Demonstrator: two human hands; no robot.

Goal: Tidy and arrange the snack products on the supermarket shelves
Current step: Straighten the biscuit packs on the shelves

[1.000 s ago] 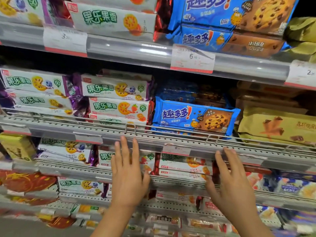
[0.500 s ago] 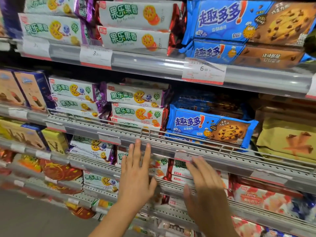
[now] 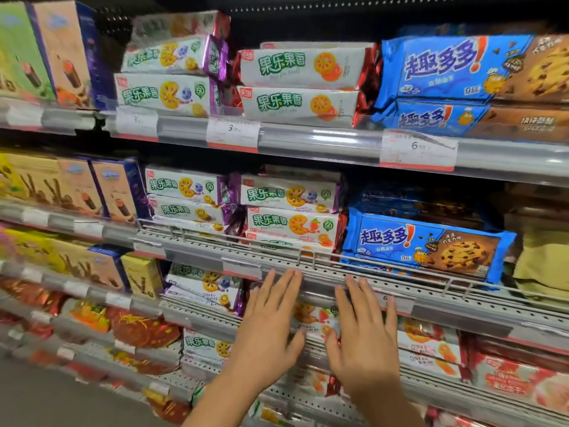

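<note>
Glossy plastic blue cookie pack (image 3: 428, 246), perforated matt grey metal shelf (image 3: 338, 272), paper price tag (image 3: 417, 149)

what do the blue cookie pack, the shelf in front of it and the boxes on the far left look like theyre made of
Blue chocolate chip cookie pack: glossy plastic film, by its sheen and crimped ends. Perforated shelf: grey painted metal, probably, with rows of punched holes and a wire rail. Biscuit stick boxes: printed cardboard, judging by their flat faces and sharp corners.

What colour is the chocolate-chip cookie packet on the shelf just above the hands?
Bright blue, with a brown panel showing a chocolate-chip cookie; the head view, the only one, shows it.
</note>
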